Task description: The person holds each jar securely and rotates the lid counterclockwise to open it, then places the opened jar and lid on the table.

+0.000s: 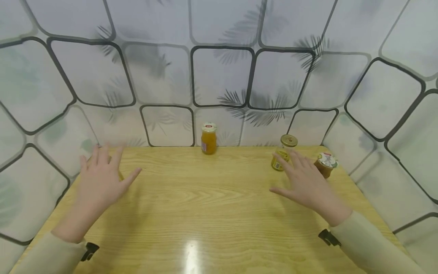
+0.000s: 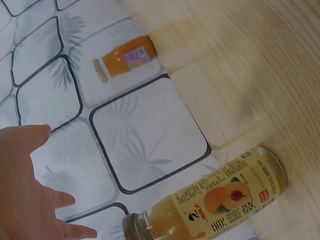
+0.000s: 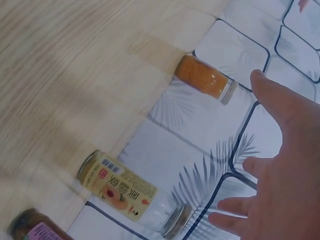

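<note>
Left hand (image 1: 100, 184) and right hand (image 1: 306, 182) spread wide, clear jar (image 3: 154, 212), amber jar (image 2: 165, 216), both with yellow peach labels (image 2: 227, 196)

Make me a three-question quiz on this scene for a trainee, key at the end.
1. True or false: the left hand and the right hand are each holding a jar.

2. Multiple choice: in the head view, what colour are the contents of the back jar, which stands near the far edge of the table?
A) green
B) orange
C) black

3. Fill in the blank: in the head view, the gold-lidded jar is partly hidden behind the ____ hand.

Key:
1. False; neither hand holds anything.
2. B, orange.
3. right
</note>
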`<move>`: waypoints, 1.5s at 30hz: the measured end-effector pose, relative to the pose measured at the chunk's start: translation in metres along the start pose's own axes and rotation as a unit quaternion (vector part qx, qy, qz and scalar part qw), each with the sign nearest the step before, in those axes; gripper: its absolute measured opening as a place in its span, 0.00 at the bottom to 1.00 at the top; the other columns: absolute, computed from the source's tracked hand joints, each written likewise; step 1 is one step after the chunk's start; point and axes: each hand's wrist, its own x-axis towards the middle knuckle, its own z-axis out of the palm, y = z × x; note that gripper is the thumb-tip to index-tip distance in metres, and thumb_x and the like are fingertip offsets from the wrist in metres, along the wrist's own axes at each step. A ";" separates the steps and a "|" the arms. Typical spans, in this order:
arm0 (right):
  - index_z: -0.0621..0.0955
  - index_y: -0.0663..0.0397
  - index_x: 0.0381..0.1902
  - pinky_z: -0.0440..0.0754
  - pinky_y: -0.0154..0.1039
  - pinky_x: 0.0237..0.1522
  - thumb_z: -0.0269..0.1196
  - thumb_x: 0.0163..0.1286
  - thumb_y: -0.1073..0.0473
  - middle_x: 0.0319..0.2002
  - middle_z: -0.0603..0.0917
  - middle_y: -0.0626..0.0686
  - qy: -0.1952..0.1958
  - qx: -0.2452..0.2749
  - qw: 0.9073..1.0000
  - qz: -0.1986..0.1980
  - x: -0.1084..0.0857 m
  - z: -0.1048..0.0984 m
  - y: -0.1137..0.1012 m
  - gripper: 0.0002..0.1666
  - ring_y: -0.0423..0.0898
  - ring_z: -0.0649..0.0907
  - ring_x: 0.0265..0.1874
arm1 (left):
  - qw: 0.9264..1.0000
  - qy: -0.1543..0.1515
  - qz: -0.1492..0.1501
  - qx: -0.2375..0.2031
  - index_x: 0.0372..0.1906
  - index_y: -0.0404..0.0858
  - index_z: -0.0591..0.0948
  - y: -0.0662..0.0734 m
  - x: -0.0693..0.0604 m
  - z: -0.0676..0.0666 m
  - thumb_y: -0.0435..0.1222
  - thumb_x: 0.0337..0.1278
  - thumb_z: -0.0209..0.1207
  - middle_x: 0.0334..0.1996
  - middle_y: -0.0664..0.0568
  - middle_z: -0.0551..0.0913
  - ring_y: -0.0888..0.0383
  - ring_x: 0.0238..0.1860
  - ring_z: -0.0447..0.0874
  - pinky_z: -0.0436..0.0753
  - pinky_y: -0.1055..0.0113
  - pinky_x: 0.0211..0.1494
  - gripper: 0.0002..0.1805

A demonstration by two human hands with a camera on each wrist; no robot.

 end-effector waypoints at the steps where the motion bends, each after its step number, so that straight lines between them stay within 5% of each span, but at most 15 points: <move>1: 0.55 0.43 0.87 0.61 0.78 0.75 0.66 0.68 0.25 0.82 0.56 0.71 0.004 0.001 1.000 -0.003 0.002 0.000 -0.002 0.61 0.77 0.64 0.76 | 1.000 -0.001 -0.003 -0.003 0.85 0.36 0.55 -0.002 0.001 -0.001 0.66 0.74 0.51 0.79 0.19 0.52 0.16 0.78 0.46 0.44 0.17 0.76 0.51; 6: 0.56 0.43 0.86 0.63 0.74 0.77 0.68 0.67 0.27 0.80 0.60 0.71 0.020 0.000 1.000 -0.014 0.011 0.001 -0.013 0.61 0.74 0.65 0.77 | 1.000 -0.013 -0.014 -0.001 0.87 0.38 0.49 -0.011 0.004 0.000 0.70 0.74 0.46 0.79 0.17 0.49 0.16 0.78 0.44 0.41 0.17 0.76 0.53; 11: 0.59 0.44 0.85 0.65 0.73 0.76 0.70 0.65 0.27 0.79 0.64 0.70 0.038 0.000 0.999 -0.024 0.021 0.002 -0.022 0.61 0.72 0.68 0.76 | 1.000 -0.005 -0.021 -0.016 0.84 0.26 0.44 -0.019 0.007 0.001 0.66 0.75 0.50 0.79 0.18 0.50 0.18 0.78 0.47 0.43 0.21 0.79 0.58; 20: 0.61 0.44 0.85 0.71 0.70 0.74 0.68 0.66 0.26 0.79 0.67 0.68 0.044 0.004 0.998 -0.045 0.045 -0.004 -0.045 0.59 0.70 0.72 0.74 | 0.997 0.006 -0.064 -0.041 0.82 0.20 0.39 -0.041 0.017 -0.002 0.66 0.70 0.57 0.78 0.13 0.43 0.13 0.75 0.48 0.55 0.23 0.76 0.65; 28: 0.62 0.47 0.84 0.67 0.69 0.77 0.68 0.67 0.26 0.80 0.66 0.68 0.031 0.013 0.997 -0.070 0.061 -0.011 -0.068 0.59 0.69 0.71 0.76 | 0.993 0.004 -0.084 -0.077 0.82 0.21 0.37 -0.053 0.015 0.003 0.66 0.67 0.60 0.80 0.18 0.39 0.20 0.81 0.38 0.46 0.27 0.82 0.68; 35: 0.62 0.46 0.84 0.69 0.63 0.78 0.67 0.68 0.26 0.78 0.70 0.64 0.046 -0.001 0.995 -0.091 0.072 -0.011 -0.083 0.57 0.64 0.73 0.75 | 0.989 -0.008 -0.119 -0.082 0.81 0.20 0.34 -0.064 0.016 0.007 0.66 0.62 0.66 0.77 0.13 0.44 0.14 0.75 0.50 0.60 0.19 0.70 0.74; 45: 0.62 0.49 0.84 0.69 0.60 0.79 0.64 0.70 0.25 0.79 0.69 0.63 0.053 -0.002 0.993 -0.106 0.087 -0.013 -0.101 0.57 0.63 0.74 0.75 | 0.977 -0.049 -0.170 -0.117 0.80 0.21 0.29 -0.073 0.016 0.013 0.68 0.60 0.66 0.75 0.11 0.49 0.12 0.66 0.61 0.72 0.22 0.60 0.77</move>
